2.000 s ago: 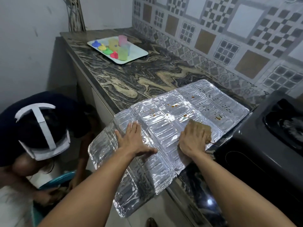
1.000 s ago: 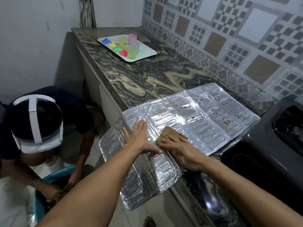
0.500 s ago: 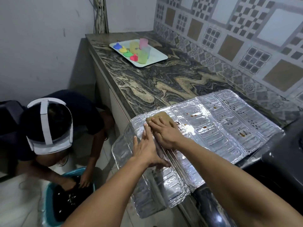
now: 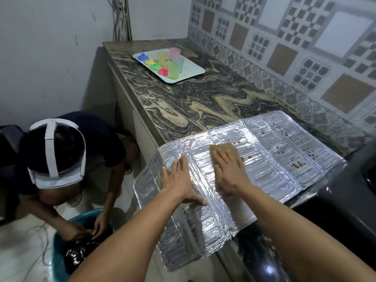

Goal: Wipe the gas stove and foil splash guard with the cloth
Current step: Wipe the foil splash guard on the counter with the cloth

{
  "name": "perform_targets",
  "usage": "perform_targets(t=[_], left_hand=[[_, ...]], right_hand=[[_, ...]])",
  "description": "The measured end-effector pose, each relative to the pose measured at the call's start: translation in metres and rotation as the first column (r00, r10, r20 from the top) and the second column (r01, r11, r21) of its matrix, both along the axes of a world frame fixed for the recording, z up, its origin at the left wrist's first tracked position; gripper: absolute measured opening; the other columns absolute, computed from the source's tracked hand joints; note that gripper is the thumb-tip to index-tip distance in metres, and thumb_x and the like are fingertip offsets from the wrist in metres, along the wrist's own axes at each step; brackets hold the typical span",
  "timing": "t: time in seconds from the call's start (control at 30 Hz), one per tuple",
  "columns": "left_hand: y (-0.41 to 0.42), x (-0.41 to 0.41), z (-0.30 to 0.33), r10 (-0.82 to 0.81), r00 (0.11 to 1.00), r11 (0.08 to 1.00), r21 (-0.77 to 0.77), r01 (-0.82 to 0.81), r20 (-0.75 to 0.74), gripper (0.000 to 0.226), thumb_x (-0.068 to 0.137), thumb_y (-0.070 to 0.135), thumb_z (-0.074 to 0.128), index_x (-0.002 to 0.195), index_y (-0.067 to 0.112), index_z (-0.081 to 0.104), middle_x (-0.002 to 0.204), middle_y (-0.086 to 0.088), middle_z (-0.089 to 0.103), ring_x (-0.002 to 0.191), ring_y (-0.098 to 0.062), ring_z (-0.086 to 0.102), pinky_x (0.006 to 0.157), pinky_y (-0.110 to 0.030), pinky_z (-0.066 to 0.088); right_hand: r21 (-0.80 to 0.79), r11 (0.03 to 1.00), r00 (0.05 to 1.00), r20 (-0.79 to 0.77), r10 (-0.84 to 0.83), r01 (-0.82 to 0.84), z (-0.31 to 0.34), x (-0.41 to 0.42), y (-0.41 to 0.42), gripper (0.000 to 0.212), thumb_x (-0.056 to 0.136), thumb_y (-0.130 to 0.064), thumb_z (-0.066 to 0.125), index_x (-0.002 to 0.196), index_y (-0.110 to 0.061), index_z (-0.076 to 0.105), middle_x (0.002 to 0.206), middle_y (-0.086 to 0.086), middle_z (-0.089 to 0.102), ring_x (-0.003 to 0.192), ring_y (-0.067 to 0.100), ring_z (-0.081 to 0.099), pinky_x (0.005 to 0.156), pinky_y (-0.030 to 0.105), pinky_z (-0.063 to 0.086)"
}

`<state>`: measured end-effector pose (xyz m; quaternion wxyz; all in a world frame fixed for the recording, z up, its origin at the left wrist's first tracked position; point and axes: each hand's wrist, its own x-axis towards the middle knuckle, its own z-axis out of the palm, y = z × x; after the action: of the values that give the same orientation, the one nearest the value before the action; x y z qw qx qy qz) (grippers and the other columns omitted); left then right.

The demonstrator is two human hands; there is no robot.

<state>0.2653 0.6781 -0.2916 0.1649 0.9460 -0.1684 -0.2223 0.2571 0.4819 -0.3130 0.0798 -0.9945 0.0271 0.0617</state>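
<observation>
The silver foil splash guard (image 4: 284,159) lies flat on the marbled counter, its near-left end hanging over the counter edge. Brown food spots dot its right panels. My left hand (image 4: 180,180) presses flat on the foil's left part with straight fingers. Beside it, my right hand (image 4: 228,171) presses a brown cloth (image 4: 223,149) flat against the foil's middle panel, fingers extended over it. The dark gas stove (image 4: 350,200) sits at the right edge, only partly in view.
A white tray (image 4: 191,73) with coloured cups and lids stands far back on the counter (image 4: 203,106). A tiled wall runs along the right. On the floor at left, another person (image 4: 61,159) bends over a teal basin (image 4: 59,249).
My right hand has slid the cloth from the foil's left part toward the right, onto the middle panel. My left hand stays pressed on the foil. The view has shifted slightly.
</observation>
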Motion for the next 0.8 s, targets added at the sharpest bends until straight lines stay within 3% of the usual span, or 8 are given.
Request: perform_targets(t=[0.1,0.17,0.3,0.43,0.53,0.63,0.73,0.8], left_hand=[[0.003,0.002,-0.002,-0.070,0.997,0.996,0.061,0.068,0.020,0.144,0.050,0.080,0.070,0.154,0.024,-0.013,0.161,-0.006,-0.019,0.148,-0.026,-0.016,0.118,-0.058,0.000],[0.004,0.004,-0.001,-0.087,0.996,0.990,0.113,0.083,0.031,0.140,0.051,0.085,0.065,0.154,0.025,-0.008,0.161,-0.007,-0.017,0.149,-0.027,-0.014,0.117,-0.060,0.000],[-0.004,0.013,0.010,-0.074,0.993,0.979,0.195,0.055,0.088,0.114,0.064,0.089,0.048,0.153,0.025,0.018,0.162,-0.012,0.004,0.149,-0.031,0.005,0.114,-0.065,0.003],[-0.017,0.019,0.021,-0.087,0.966,0.971,0.236,0.029,0.241,0.077,0.072,0.072,0.062,0.129,0.020,0.055,0.148,-0.015,0.035,0.142,-0.032,0.021,0.114,-0.060,0.014],[-0.023,0.024,0.018,-0.048,0.979,0.983,0.182,0.012,0.198,0.088,0.067,0.064,0.073,0.135,0.016,0.045,0.154,-0.012,0.027,0.145,-0.029,0.017,0.115,-0.062,0.011],[-0.024,0.032,0.018,0.016,0.991,0.989,0.144,-0.035,0.130,0.114,0.058,0.064,0.079,0.145,0.012,0.026,0.151,-0.007,0.033,0.140,-0.026,0.030,0.113,-0.059,0.019],[-0.022,0.040,0.018,0.034,0.997,0.985,0.164,-0.046,0.075,0.135,0.053,0.068,0.079,0.153,0.014,0.005,0.161,-0.008,0.011,0.149,-0.029,0.008,0.116,-0.061,0.002],[-0.020,0.045,0.016,0.026,0.999,0.981,0.193,-0.031,0.030,0.141,0.052,0.072,0.076,0.155,0.016,-0.003,0.163,-0.007,-0.008,0.149,-0.028,-0.008,0.113,-0.060,-0.007]], right_hand=[[-0.036,0.950,0.947,-0.068,-0.313,0.311,0.008,0.000,-0.033,0.057,0.103,-0.037,0.016,0.155,-0.024,-0.003,0.163,0.001,-0.009,0.149,0.027,-0.009,0.118,0.055,-0.007],[-0.023,0.934,0.927,-0.115,-0.357,0.356,0.009,0.004,-0.035,0.060,0.102,-0.039,0.017,0.154,-0.022,-0.007,0.162,0.003,-0.013,0.148,0.032,-0.011,0.116,0.059,-0.007],[-0.042,0.999,0.999,-0.014,-0.034,0.034,0.005,0.001,-0.003,0.067,0.094,-0.052,0.003,0.154,-0.023,-0.006,0.162,0.001,-0.008,0.149,0.031,-0.010,0.112,0.051,-0.018],[0.107,0.973,0.979,0.044,0.199,-0.203,0.004,0.002,0.012,0.063,0.093,-0.046,0.008,0.153,-0.032,0.013,0.162,-0.011,0.007,0.150,0.017,-0.003,0.119,0.048,-0.008],[0.127,0.982,0.984,0.120,0.128,-0.143,0.005,0.016,-0.005,0.059,0.093,-0.041,0.015,0.150,-0.035,0.024,0.162,-0.008,0.013,0.150,0.015,0.002,0.119,0.053,-0.002],[0.135,0.981,0.983,0.098,-0.154,0.140,0.006,0.041,-0.029,0.050,0.101,-0.031,0.026,0.151,-0.031,0.021,0.162,0.002,0.013,0.150,0.024,0.003,0.115,0.053,-0.011],[0.087,0.911,0.913,0.038,-0.407,0.403,0.007,0.065,-0.042,0.057,0.100,-0.030,0.029,0.152,-0.019,0.009,0.161,0.012,0.010,0.149,0.031,0.000,0.119,0.054,-0.004],[0.033,0.897,0.898,0.006,-0.441,0.441,0.008,0.074,-0.038,0.071,0.096,-0.029,0.040,0.153,-0.016,0.000,0.162,0.013,0.003,0.149,0.036,-0.003,0.119,0.055,-0.004]])
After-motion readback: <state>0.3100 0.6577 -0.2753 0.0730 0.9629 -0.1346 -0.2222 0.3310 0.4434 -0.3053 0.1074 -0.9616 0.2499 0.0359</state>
